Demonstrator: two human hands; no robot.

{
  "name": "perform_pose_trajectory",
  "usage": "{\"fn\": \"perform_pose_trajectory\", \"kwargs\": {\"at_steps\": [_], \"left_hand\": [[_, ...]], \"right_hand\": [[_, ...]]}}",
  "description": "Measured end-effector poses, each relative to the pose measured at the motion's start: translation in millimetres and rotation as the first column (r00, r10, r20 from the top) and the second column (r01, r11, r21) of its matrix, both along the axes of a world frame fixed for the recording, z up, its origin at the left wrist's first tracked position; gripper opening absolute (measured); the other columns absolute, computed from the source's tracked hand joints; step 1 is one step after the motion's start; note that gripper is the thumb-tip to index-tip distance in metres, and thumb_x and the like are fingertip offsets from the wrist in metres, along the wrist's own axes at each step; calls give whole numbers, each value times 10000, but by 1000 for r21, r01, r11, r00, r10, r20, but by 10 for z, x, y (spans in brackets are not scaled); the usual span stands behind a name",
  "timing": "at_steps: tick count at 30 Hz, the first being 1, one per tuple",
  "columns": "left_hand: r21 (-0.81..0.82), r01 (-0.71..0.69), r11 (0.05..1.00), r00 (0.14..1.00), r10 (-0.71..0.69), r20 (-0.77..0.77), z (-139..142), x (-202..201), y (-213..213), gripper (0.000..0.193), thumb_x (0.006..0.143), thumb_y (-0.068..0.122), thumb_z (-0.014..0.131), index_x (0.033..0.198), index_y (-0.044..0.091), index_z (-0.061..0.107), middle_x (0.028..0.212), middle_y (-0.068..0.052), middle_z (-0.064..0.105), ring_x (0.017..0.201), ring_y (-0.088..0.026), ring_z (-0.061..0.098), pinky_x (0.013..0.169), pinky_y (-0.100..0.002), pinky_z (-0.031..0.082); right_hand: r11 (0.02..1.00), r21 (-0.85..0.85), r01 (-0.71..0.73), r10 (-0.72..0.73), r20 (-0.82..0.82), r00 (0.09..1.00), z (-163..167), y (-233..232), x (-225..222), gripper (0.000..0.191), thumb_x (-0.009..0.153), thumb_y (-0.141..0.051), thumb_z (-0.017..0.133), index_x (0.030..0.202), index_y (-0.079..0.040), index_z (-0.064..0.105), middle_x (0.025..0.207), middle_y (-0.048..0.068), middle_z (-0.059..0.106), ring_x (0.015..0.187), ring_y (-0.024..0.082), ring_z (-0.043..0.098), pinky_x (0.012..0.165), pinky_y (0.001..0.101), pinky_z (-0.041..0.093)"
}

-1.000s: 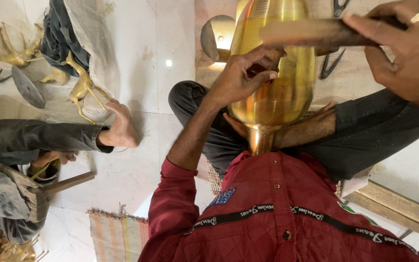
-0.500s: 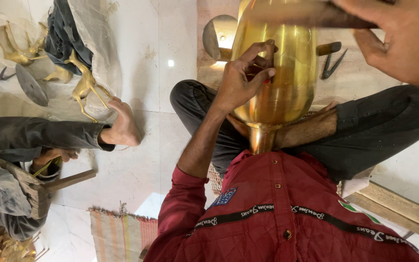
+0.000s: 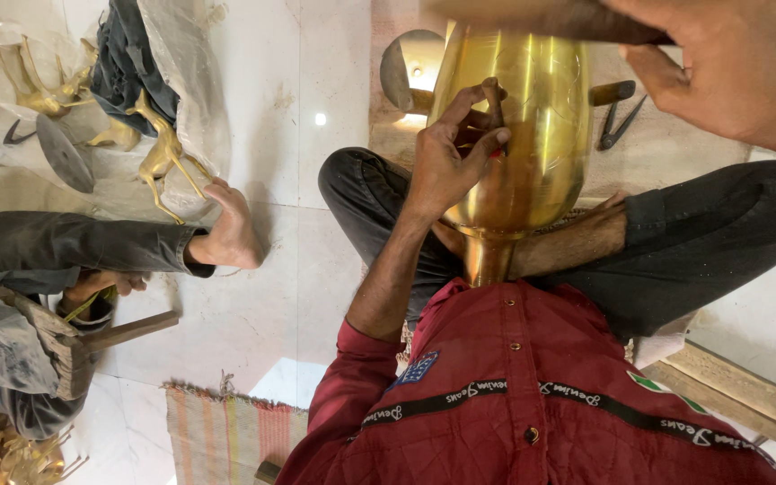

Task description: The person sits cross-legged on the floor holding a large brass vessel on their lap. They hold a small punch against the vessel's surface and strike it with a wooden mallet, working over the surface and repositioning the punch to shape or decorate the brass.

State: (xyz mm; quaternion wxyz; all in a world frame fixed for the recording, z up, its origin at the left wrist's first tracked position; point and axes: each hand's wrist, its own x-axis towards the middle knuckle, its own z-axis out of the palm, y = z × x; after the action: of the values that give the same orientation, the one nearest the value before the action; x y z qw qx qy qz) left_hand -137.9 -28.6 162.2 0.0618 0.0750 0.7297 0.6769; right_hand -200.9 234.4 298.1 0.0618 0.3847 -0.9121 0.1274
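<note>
A tall polished brass vase (image 3: 532,135) stands upright between my crossed legs, its narrow neck against my red shirt. My left hand (image 3: 446,166) rests on the vase's left side and pinches a small dark punch (image 3: 494,112) against the metal. My right hand (image 3: 734,72) is at the top right, above the vase, gripping a wooden mallet handle (image 3: 541,18) that lies across the vase's top edge. The mallet's head is out of view.
Another person sits at the left: a dark trouser leg, a bare foot (image 3: 231,233), and a hand with a wooden mallet (image 3: 92,346). Brass deer figures (image 3: 159,153) lie in plastic wrap at top left. Pliers (image 3: 617,126), a metal disc (image 3: 401,67), a striped rug (image 3: 226,436) and wooden planks (image 3: 738,395) surround me.
My right hand has lifted the wooden mallet up toward the top edge of the view. My left hand has stayed on the vase with the punch, its fingers shifting slightly.
</note>
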Motion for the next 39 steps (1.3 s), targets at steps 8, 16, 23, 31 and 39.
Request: {"fn": "perform_pose_trajectory", "kwargs": {"at_steps": [8, 16, 23, 31, 39], "left_hand": [[-56, -70, 996, 995, 74, 72, 44, 92, 29, 488, 983, 81, 736, 1437, 73, 555, 1038, -138, 795, 940, -189, 803, 892, -374, 687], [-50, -141, 989, 990, 142, 17, 66, 185, 83, 477, 979, 53, 736, 1424, 70, 565, 1065, -123, 796, 987, -178, 794, 896, -331, 675], [-54, -161, 985, 987, 160, -23, 93, 250, 113, 460, 972, 25, 744, 1400, 72, 582, 1087, -123, 801, 1005, -172, 789, 908, -318, 651], [4, -184, 983, 983, 184, -8, 126, 311, 139, 461, 995, 5, 711, 1424, 69, 554, 1183, -132, 773, 1065, -181, 773, 940, -324, 656], [-17, -213, 977, 975, 214, 56, 141, 319, 164, 449, 990, 19, 715, 1411, 62, 565, 1069, -131, 797, 995, -166, 782, 892, -319, 662]], "right_hand": [[998, -17, 64, -61, 151, 987, 56, -63, 8, 334, 1048, -50, 648, 1378, 3, 642, 874, 171, 692, 600, 185, 623, 575, 292, 539], [999, -26, -20, 23, 102, 994, 100, 30, 32, 189, 1127, -48, 580, 1309, -12, 613, 867, 132, 671, 674, 141, 637, 645, 240, 537], [1000, 12, 0, -2, 123, 992, 94, -78, 32, 300, 1052, -45, 664, 1350, -61, 629, 859, 109, 671, 612, 150, 607, 605, 279, 512], [998, 58, 22, -25, 52, 998, 227, -102, 97, 308, 1057, -59, 685, 1358, -56, 619, 919, 137, 678, 619, 222, 621, 592, 324, 511], [996, 46, -74, 74, 4, 997, 169, -153, 58, 536, 993, -39, 669, 1515, -99, 557, 956, 115, 669, 681, 197, 625, 669, 325, 522]]}}
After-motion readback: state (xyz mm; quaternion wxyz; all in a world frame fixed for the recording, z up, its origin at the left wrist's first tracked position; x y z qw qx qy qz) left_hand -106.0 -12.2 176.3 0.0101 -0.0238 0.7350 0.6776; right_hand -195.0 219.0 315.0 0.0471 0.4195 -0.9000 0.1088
